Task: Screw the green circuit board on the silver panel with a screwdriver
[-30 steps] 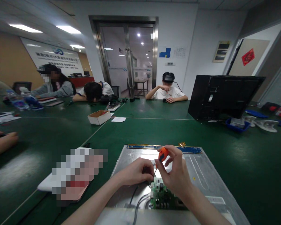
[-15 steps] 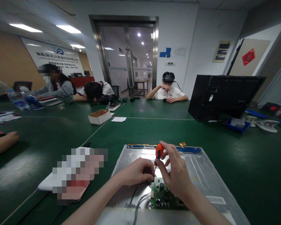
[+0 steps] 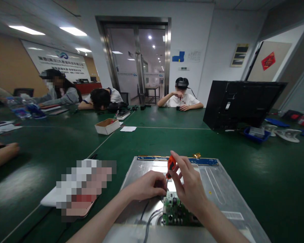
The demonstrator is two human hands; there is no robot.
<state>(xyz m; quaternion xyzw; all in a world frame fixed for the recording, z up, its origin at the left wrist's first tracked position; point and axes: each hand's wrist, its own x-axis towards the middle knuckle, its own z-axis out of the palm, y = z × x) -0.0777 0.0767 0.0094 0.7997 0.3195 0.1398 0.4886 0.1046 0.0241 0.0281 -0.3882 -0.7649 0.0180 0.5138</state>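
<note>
An orange and black screwdriver [image 3: 171,163] stands nearly upright, its thin shaft pointing down at the corner of a green circuit board [image 3: 174,212]. My right hand [image 3: 190,185] grips the handle between thumb and fingers. Beside the shaft, my left hand [image 3: 150,185] is closed in a pinch at the board's upper left corner; what its fingertips hold is hidden. The board lies on a silvery metal panel [image 3: 212,189], partly covered by my right hand. Grey cables [image 3: 149,222] run from the board's left side.
A blue circuit strip [image 3: 205,162] edges the panel's far side. Left of it lies a blurred-out pinkish item [image 3: 91,192]. Farther off are an open white box [image 3: 107,126], a black monitor [image 3: 243,104] and a blue tray [image 3: 257,134]. Several people sit around the green table [image 3: 167,135].
The screwdriver handle has turned and shifted slightly to the left, with my right fingers moving along with it. My left hand stays in place.
</note>
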